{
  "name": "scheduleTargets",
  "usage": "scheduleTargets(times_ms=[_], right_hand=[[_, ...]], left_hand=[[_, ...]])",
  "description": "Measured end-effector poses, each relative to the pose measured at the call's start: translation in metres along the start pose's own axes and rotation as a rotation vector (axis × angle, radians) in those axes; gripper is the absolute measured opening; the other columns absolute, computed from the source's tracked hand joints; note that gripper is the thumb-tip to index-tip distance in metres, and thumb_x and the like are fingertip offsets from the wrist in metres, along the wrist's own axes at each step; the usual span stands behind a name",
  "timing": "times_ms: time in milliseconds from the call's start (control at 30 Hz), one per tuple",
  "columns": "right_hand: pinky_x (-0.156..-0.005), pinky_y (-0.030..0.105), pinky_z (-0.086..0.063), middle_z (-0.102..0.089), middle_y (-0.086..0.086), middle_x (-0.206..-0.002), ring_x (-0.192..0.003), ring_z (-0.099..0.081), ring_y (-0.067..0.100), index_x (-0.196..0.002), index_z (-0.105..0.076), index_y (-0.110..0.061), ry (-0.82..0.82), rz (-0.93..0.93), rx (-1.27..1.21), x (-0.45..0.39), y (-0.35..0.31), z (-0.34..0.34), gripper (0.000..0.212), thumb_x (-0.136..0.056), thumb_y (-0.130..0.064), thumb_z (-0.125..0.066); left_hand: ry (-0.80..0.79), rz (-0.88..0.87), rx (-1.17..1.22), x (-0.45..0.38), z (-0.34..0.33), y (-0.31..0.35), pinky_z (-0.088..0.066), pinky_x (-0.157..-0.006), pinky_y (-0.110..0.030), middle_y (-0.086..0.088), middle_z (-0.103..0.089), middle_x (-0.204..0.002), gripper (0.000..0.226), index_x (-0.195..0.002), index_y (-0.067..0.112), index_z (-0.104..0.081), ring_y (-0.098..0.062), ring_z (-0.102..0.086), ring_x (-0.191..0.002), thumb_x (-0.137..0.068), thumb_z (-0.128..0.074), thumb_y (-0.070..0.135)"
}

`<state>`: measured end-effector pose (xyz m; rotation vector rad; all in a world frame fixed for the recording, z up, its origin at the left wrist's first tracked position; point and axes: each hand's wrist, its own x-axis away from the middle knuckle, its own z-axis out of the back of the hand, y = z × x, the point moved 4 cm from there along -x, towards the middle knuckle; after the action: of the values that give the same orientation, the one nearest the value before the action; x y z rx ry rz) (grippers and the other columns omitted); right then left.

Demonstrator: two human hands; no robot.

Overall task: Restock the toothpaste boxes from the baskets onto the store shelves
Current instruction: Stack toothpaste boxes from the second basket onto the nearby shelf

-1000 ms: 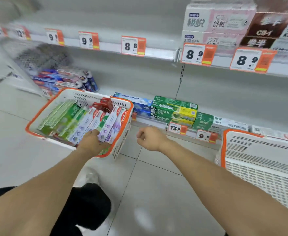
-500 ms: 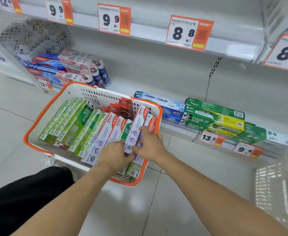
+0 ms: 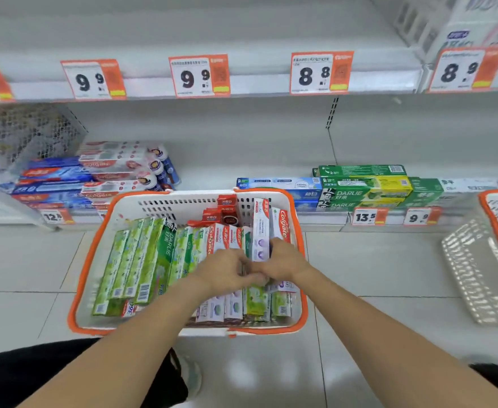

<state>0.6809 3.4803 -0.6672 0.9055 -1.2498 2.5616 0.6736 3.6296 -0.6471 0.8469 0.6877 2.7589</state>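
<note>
left hand: now in the basket beside the right, curled on the white Colgate boxes
right hand: moved in from open air, now gripping the same boxes
basket: on floor, full
shelf: bottom gap open; judging the lift comes next

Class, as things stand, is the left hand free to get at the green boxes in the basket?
Probably yes: the green boxes lie uncovered just beside the left hand, which is busy among the white boxes.
</note>
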Motion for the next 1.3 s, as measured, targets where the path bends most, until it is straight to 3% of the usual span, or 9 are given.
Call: scheduleTargets(times_ms=[133, 300, 433, 667, 867, 1033, 1133, 1267, 1300], right_hand=[[-0.069, 0.048, -0.064, -0.074, 0.013, -0.097, -0.078, -0.076, 0.028, -0.107, -0.066, -0.004, -0.121, -0.197, -0.167, 0.006, 0.007, 0.004, 0.035, -0.077, -0.01, -0.082], [-0.078, 0.05, -0.062, -0.066, 0.013, -0.066, -0.061, -0.071, 0.028, -0.093, -0.058, 0.002, -0.363, -0.284, 0.057, 0.003, -0.008, 0.047, 0.019, -0.084, -0.002, -0.075], [-0.089, 0.047, -0.06, -0.077, 0.017, -0.096, -0.094, -0.075, 0.032, -0.105, -0.066, -0.001, -0.504, -0.284, 0.352, -0.022, -0.027, 0.071, 0.021, -0.087, -0.008, -0.074], [-0.089, 0.037, -0.06, -0.077, 0.012, -0.103, -0.096, -0.075, 0.025, -0.108, -0.07, -0.009, -0.668, -0.294, 0.378, -0.053, -0.012, 0.064, 0.028, -0.083, -0.016, -0.082], [-0.093, 0.044, -0.059, -0.076, 0.016, -0.106, -0.097, -0.075, 0.029, -0.1, -0.068, -0.009, -0.587, -0.292, 0.241, -0.022, -0.007, 0.057, 0.015, -0.087, -0.008, -0.074], [-0.092, 0.044, -0.059, -0.077, 0.012, -0.105, -0.099, -0.074, 0.026, -0.107, -0.067, -0.012, -0.472, -0.208, 0.273, 0.011, -0.024, 0.072, 0.021, -0.086, -0.014, -0.073], [-0.083, 0.04, -0.061, -0.078, 0.01, -0.101, -0.096, -0.075, 0.026, -0.114, -0.065, -0.012, -0.432, -0.159, 0.172, 0.028, -0.042, 0.086, 0.03, -0.085, -0.014, -0.074], [-0.088, 0.049, -0.06, -0.075, 0.016, -0.111, -0.099, -0.074, 0.033, -0.125, -0.062, -0.005, -0.465, -0.175, 0.008, 0.041, -0.049, 0.092, 0.039, -0.087, -0.003, -0.071], [-0.091, 0.051, -0.058, -0.073, 0.018, -0.114, -0.102, -0.072, 0.036, -0.126, -0.061, -0.004, -0.507, -0.192, -0.041, 0.041, -0.049, 0.09, 0.039, -0.088, 0.0, -0.069]], left_hand=[[0.228, 0.055, -0.028, 0.007, 0.025, -0.023, -0.041, -0.066, -0.029, 0.002, -0.064, -0.085, 0.052, -0.125, 0.017, -0.056, -0.014, -0.059, -0.077, -0.089, -0.069, 0.051], [0.187, 0.245, 0.046, 0.013, 0.012, -0.043, -0.045, -0.106, -0.043, -0.018, -0.042, -0.146, 0.076, -0.145, 0.009, -0.036, -0.033, -0.048, -0.131, -0.089, -0.069, 0.048], [0.131, 0.345, -0.004, 0.002, 0.001, -0.046, -0.045, -0.107, -0.041, -0.019, -0.035, -0.147, 0.09, -0.149, 0.006, -0.028, -0.035, -0.046, -0.132, -0.086, -0.072, 0.051], [0.03, 0.415, -0.089, -0.011, 0.001, -0.058, -0.044, -0.106, -0.041, -0.019, -0.034, -0.143, 0.084, -0.142, 0.008, -0.039, -0.033, -0.045, -0.129, -0.084, -0.068, 0.062], [0.1, 0.432, -0.026, 0.015, -0.017, -0.055, -0.031, -0.116, -0.044, -0.02, -0.023, -0.151, 0.096, -0.161, 0.024, 0.0, -0.037, -0.024, -0.142, -0.092, -0.055, 0.062], [0.341, 0.372, 0.134, 0.039, -0.031, -0.035, -0.048, -0.101, -0.043, -0.016, -0.054, -0.124, 0.083, -0.159, 0.028, -0.021, -0.03, -0.052, -0.109, -0.089, -0.067, 0.03], [0.461, 0.445, 0.348, 0.059, -0.02, -0.024, -0.05, -0.099, -0.04, -0.014, -0.056, -0.127, 0.086, -0.151, 0.015, -0.037, -0.028, -0.059, -0.106, -0.078, -0.082, 0.019], [0.409, 0.553, 0.905, 0.06, 0.005, -0.025, -0.055, -0.063, -0.025, -0.006, -0.072, -0.076, 0.024, -0.085, 0.008, -0.063, -0.024, -0.063, -0.073, -0.078, -0.083, 0.016], [0.364, 0.551, 1.048, 0.054, 0.012, -0.025, -0.057, -0.063, -0.03, -0.007, -0.074, -0.069, 0.021, -0.082, 0.004, -0.065, -0.026, -0.064, -0.069, -0.078, -0.082, 0.015]])
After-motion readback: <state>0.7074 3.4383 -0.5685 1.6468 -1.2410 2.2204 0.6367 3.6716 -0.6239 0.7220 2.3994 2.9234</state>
